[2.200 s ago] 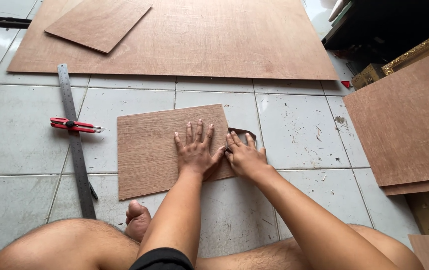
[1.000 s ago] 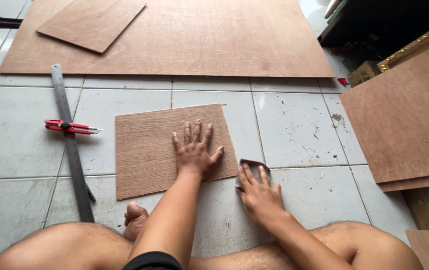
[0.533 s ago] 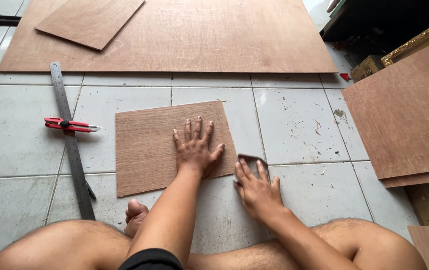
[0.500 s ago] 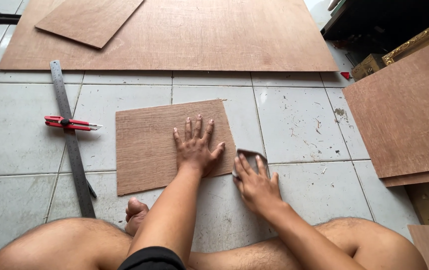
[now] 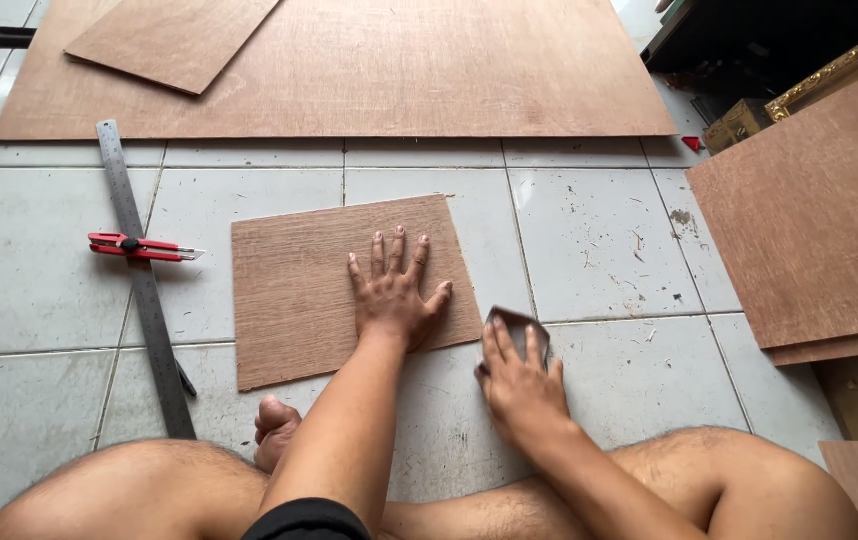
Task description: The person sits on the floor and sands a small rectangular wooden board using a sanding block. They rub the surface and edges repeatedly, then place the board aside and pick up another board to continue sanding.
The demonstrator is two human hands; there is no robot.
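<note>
plywood panel (image 5: 299, 290) flat on tiled floor (image 5: 599, 240), thin, stiff, light, likely slides | left hand (image 5: 394, 295) spread flat, pinning its right part | right hand (image 5: 519, 375) closed over dark sanding pad (image 5: 519, 325) at panel's right edge | lift by edges

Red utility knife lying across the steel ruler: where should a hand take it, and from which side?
Grip the red utility knife by its red handle, the end left of the steel ruler. Its bare blade tip points right toward the small plywood panel, so come from above on the left. Resting on the ruler probably lifts the handle a little off the tile floor, giving fingers room underneath.
</note>
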